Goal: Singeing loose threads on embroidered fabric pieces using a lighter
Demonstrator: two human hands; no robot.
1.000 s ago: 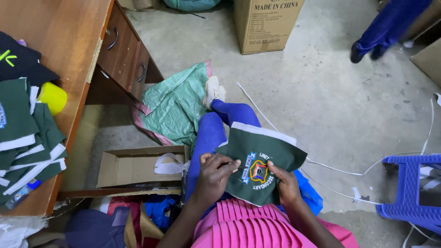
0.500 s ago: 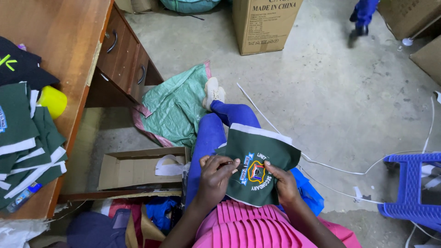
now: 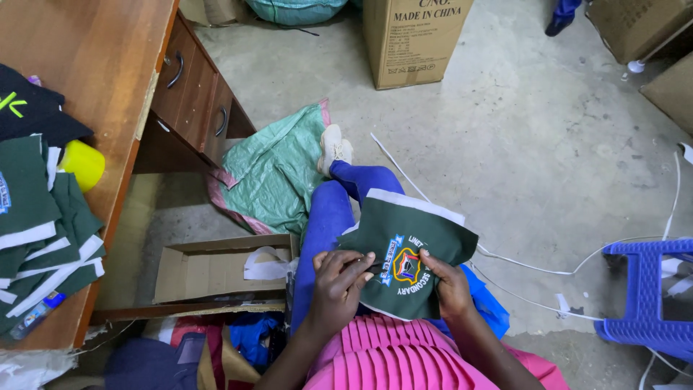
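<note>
Since the earlier frame the walker's blue legs have nearly left view, while the left hand (image 3: 339,285) and right hand (image 3: 449,283) pinch the green badged cloth (image 3: 411,249) over the blue-trousered lap.

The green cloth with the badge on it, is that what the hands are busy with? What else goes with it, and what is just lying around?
In use:
green cloth piece, held by both hands
left hand
right hand
stack of matching green pieces on the desk

Lying about:
cardboard box
blue plastic stool
green sack
yellow roll
</note>
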